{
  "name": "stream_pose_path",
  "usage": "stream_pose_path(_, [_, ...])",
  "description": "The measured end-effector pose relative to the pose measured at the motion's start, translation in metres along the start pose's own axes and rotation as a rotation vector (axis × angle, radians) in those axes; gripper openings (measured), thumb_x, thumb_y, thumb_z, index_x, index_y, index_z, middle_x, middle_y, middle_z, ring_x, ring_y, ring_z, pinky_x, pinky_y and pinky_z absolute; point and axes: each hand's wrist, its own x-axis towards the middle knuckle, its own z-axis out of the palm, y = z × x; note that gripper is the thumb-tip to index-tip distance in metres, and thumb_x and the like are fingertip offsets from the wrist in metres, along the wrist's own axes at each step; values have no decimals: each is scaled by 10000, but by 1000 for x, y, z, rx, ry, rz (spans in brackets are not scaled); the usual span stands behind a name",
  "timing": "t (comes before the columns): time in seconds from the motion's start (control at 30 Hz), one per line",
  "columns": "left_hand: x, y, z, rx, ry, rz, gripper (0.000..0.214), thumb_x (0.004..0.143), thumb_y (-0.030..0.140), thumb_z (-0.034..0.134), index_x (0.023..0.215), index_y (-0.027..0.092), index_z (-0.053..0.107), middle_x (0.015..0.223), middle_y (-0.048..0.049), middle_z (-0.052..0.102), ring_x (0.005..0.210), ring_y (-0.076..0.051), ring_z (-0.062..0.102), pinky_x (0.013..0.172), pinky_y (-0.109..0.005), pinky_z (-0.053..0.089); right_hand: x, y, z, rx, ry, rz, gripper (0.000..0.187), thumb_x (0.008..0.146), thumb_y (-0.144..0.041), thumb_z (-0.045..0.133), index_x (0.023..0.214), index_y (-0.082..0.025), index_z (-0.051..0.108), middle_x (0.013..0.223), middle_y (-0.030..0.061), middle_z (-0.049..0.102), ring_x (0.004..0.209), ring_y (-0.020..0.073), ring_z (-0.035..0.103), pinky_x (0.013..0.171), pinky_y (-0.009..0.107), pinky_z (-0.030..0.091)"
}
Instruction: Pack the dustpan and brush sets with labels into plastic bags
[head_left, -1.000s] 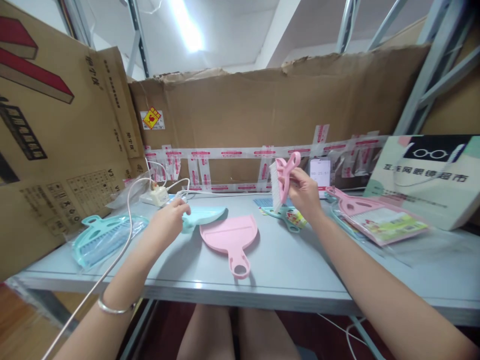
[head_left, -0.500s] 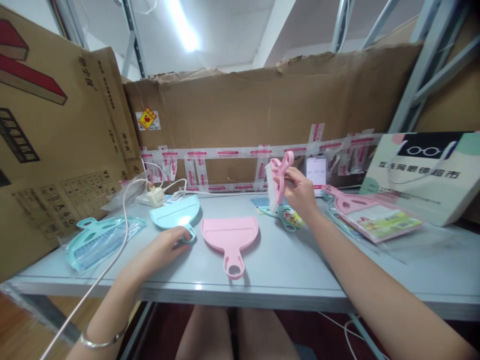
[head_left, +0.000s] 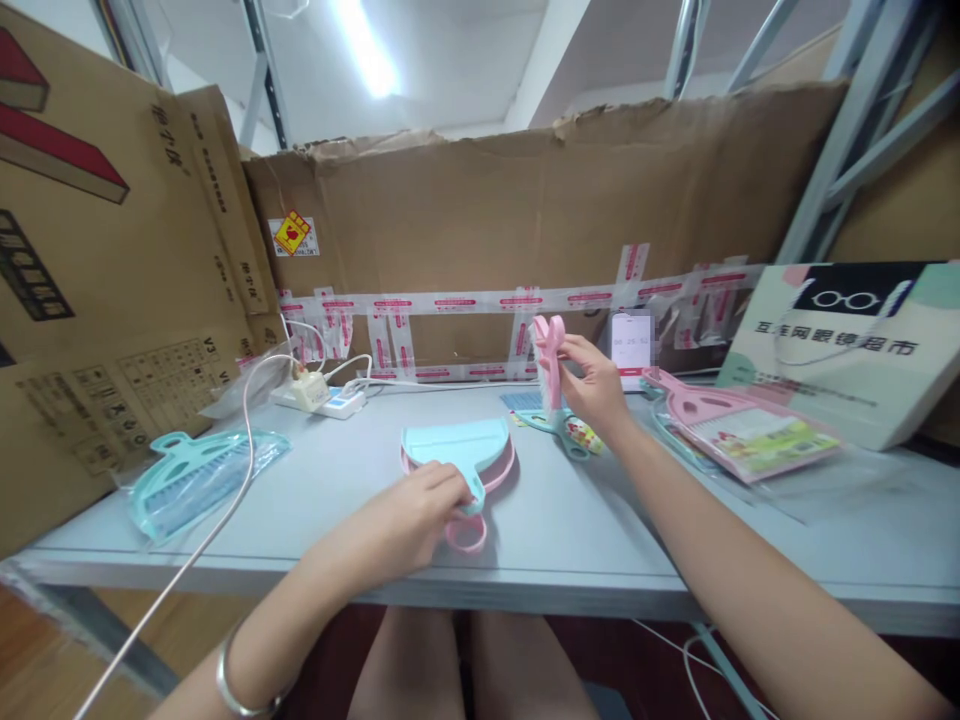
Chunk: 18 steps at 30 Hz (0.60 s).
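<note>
Over the middle of the table, my left hand (head_left: 431, 505) grips the handle of a light blue dustpan (head_left: 457, 447). That pan covers most of a pink dustpan (head_left: 466, 536), whose looped handle and right rim show from under it; whether the two touch I cannot tell. My right hand (head_left: 592, 380) is closed on a pink hand brush (head_left: 551, 365), held upright with its white bristles facing left. Just beneath it, a light blue brush (head_left: 559, 425) lies on the table, partly hidden, with a colourful label by it.
A bagged light blue brush-and-dustpan set (head_left: 202, 480) lies at left, crossed by a white cable (head_left: 244, 480). Behind are a power strip (head_left: 341, 402) and a phone (head_left: 631, 350). At right lie a pink set (head_left: 750, 425) and a paper bag (head_left: 840, 350). Cardboard (head_left: 465, 220) walls the back.
My left hand has carried the light blue dustpan rightward, over the pink dustpan. The pink brush in my right hand has turned and shifted slightly left and down.
</note>
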Motion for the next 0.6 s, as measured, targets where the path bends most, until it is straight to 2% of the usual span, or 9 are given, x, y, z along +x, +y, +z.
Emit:
stream_pose_path(0.1, [-3, 15, 1, 26, -52, -38, 146, 903, 250, 408, 938, 171, 526, 933, -71, 587, 881, -183, 539, 790, -315, 459, 0, 1, -1, -12, -3, 5, 287, 824, -446, 546, 963, -240, 690, 1021, 70, 649, 964, 210, 603, 856, 381, 493])
stream_pose_path(0.17, [-8, 21, 7, 118, -23, -41, 395, 844, 437, 514, 1140, 177, 488, 1079, -109, 579, 1001, -246, 527, 870, -404, 445, -1, 1, 0, -11, -2, 7, 277, 823, -430, 552, 966, -236, 688, 1020, 73, 649, 962, 211, 603, 857, 383, 493])
stream_pose_path(0.23, [-10, 19, 18, 247, 9, -38, 593, 802, 448, 570, 1298, 186, 382, 1218, -145, 530, 1094, -294, 499, 901, -457, 431, -1, 1, 0, -11, -5, 10, 268, 822, -415, 556, 969, -233, 687, 1024, 75, 650, 959, 212, 604, 859, 387, 491])
stream_pose_path(0.27, [-11, 15, 23, 303, 16, -46, 559, 826, 368, 552, 1320, 187, 362, 1243, -150, 520, 1111, -291, 499, 900, -449, 435, -1, 1, 0, -14, -5, 12, 265, 821, -412, 558, 970, -235, 687, 1026, 74, 652, 958, 212, 605, 861, 390, 490])
stream_pose_path(0.37, [-4, -13, 28, 370, -5, -108, 397, 853, 124, 431, 1247, 172, 444, 1155, -126, 579, 1067, -227, 541, 890, -364, 449, 0, 2, 0, -25, 9, 12, 265, 816, -419, 563, 969, -243, 689, 1033, 69, 657, 965, 215, 602, 866, 398, 488])
stream_pose_path(0.5, [16, -65, 4, 372, -119, -299, 235, 869, 122, 370, 983, 172, 569, 924, -83, 620, 880, -205, 589, 764, -313, 465, 2, 3, -4, -43, 42, -5, 268, 815, -437, 560, 952, -250, 696, 1027, 61, 669, 974, 219, 596, 876, 408, 484])
stream_pose_path(0.6, [29, -98, -14, 428, -181, -379, 217, 868, 164, 398, 1008, 166, 564, 964, -105, 619, 933, -228, 584, 788, -319, 441, 3, 3, -6, -46, 82, 2, 259, 824, -423, 553, 953, -251, 697, 1028, 56, 661, 983, 214, 589, 895, 407, 474])
